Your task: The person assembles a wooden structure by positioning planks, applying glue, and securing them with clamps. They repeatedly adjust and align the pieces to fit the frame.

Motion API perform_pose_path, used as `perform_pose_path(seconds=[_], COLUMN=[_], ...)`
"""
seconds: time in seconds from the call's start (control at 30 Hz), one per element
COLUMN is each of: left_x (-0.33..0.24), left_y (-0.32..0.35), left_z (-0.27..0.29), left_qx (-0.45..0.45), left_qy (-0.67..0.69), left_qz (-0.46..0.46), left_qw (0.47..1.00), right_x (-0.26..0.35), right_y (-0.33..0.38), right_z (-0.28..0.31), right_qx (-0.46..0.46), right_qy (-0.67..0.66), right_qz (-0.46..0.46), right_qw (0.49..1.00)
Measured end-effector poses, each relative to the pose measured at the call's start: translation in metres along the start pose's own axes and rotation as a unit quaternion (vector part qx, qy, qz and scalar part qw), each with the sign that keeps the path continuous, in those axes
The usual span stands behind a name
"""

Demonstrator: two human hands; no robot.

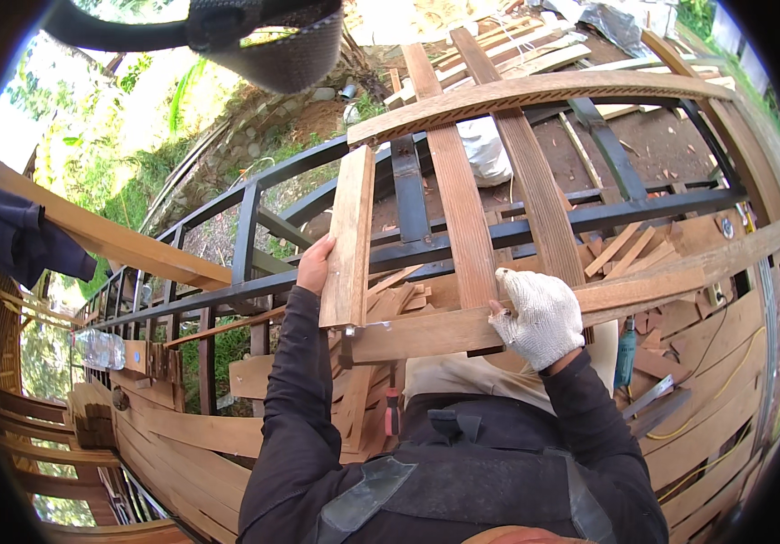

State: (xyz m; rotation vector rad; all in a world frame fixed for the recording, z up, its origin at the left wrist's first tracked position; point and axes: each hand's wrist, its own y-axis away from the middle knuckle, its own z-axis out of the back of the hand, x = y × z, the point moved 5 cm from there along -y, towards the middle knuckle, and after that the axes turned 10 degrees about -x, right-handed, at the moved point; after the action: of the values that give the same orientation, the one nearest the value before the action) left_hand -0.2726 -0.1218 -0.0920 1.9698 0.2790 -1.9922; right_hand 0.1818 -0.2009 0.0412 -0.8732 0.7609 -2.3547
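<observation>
In front of me a wooden frame lies across black metal rails, with a long far rail (535, 97), a near rail (426, 335) and several grooved slats (463, 208) between them. My bare left hand (316, 263) holds a short, flat board (348, 240) by its left edge. That board spans the left end of the frame, its near end by the end of the near rail. My right hand (540, 313), in a white knit glove, is closed over the near rail beside the foot of a slat. Its palm side is hidden.
Beneath the frame runs a black metal railing (254, 227). A teal power tool (627, 354) stands at right among wood offcuts (653, 363). Near my lap is a red-and-black hand tool (392, 411). Clear plastic bottles (100, 349) sit at left; stacked lumber (526, 59) lies beyond.
</observation>
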Motion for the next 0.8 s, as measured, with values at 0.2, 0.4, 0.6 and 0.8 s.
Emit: perform_pose_path(seconds=[0.2, 0.4, 0.6, 0.8], left_x=[-0.01, -0.024, -0.015, -0.022], left_y=[0.011, 0.02, 0.017, 0.022], left_z=[-0.027, -0.044, -0.055, -0.068], left_qx=[-0.008, -0.012, -0.014, -0.015], left_qy=[-0.013, 0.035, 0.022, 0.07], left_qz=[-0.016, -0.028, -0.04, -0.011], left_qw=[1.0, 0.999, 0.999, 0.997], right_x=[0.004, 0.008, 0.008, 0.007], right_y=[-0.003, -0.003, -0.004, -0.002], right_z=[-0.002, -0.003, -0.007, -0.007], right_qx=[0.005, 0.011, 0.032, 0.035], right_qy=[0.013, 0.025, 0.03, 0.042], right_qz=[0.007, -0.004, -0.016, -0.021], right_qw=[1.0, 1.0, 0.999, 0.998])
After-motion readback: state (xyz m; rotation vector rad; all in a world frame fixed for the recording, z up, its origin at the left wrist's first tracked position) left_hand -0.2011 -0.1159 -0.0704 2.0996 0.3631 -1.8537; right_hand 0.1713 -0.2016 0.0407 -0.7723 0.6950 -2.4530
